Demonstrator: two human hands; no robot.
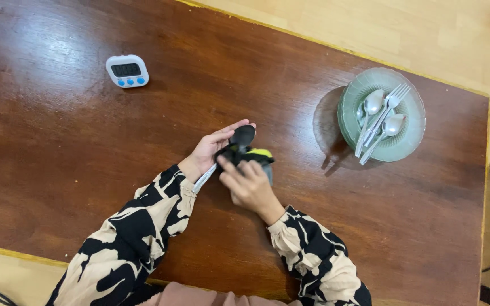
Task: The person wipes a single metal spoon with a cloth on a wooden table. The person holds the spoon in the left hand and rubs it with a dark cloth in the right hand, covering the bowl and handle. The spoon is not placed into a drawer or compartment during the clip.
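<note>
table [86,170]: brown wood, fills frame | cloth [244,155]: dark with yellow, mid-frame, soft and light, gripped by right hand [249,184] | spoon [241,136]: shiny, hard, likely slippery, handle best held, clasped in left hand [214,148]

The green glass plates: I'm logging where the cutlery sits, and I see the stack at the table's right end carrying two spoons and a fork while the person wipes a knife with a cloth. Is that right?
One detail is off: the head view shows the left hand holding a spoon, not a knife, as the right hand rubs it with the dark cloth. The green glass plates at the right end do carry two spoons and a fork.
</note>
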